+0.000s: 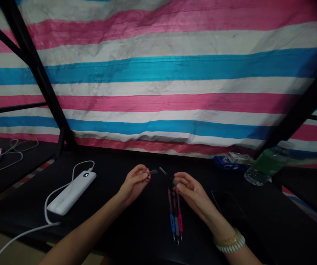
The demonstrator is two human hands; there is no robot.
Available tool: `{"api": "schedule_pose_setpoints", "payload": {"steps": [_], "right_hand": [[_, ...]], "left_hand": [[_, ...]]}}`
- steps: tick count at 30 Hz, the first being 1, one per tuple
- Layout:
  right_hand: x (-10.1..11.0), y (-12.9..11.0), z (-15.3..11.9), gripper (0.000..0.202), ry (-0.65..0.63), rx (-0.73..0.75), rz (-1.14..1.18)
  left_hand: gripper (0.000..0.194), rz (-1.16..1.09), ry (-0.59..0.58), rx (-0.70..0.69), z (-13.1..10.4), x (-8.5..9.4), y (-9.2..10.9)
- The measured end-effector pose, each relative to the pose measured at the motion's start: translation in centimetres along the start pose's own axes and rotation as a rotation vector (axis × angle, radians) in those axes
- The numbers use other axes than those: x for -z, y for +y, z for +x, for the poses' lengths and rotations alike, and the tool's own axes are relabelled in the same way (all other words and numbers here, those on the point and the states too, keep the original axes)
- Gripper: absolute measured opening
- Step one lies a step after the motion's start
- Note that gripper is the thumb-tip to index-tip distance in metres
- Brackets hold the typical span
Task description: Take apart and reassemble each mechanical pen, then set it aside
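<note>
My left hand [136, 183] pinches a small clear plastic piece [153, 172] between thumb and fingers. Facing it, my right hand [191, 191] is closed on a small grey pen-like part [174, 182]. A thin pale stick [163, 170] lines up with that part, between the two hands; whether they are joined is too dark to tell. Below my right hand, side by side on the black table, lie a blue-gripped pen [172, 222], a grey-gripped pen [176, 224] and a pink-gripped pen [180, 221], tips toward me.
To the left lies a white power bank [72, 193] with a white cable [46, 206]. A dark phone [228, 206] lies right of my right hand. Behind it are a blue packet [227, 162] and a green-labelled bottle [268, 163]. A striped sheet [161, 88] hangs behind the table.
</note>
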State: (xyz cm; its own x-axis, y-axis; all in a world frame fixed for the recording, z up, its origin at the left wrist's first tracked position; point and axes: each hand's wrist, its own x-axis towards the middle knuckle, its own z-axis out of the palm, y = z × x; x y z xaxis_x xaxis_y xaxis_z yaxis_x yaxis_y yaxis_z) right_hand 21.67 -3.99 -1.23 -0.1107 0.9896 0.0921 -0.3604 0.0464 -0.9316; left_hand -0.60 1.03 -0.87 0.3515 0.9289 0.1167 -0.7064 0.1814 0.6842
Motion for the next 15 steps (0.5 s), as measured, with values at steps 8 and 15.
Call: {"api": "schedule_pose_setpoints", "payload": {"steps": [8, 15], "right_hand": [[0.36, 0.32, 0.36, 0.032, 0.136, 0.173, -0.166], [0.42, 0.23, 0.38, 0.032, 0.153, 0.181, -0.300]], "left_hand": [[0.030, 0.015, 0.076, -0.076, 0.38, 0.53, -0.14], [0.030, 0.036, 0.088, -0.082, 0.41, 0.54, -0.20]]}}
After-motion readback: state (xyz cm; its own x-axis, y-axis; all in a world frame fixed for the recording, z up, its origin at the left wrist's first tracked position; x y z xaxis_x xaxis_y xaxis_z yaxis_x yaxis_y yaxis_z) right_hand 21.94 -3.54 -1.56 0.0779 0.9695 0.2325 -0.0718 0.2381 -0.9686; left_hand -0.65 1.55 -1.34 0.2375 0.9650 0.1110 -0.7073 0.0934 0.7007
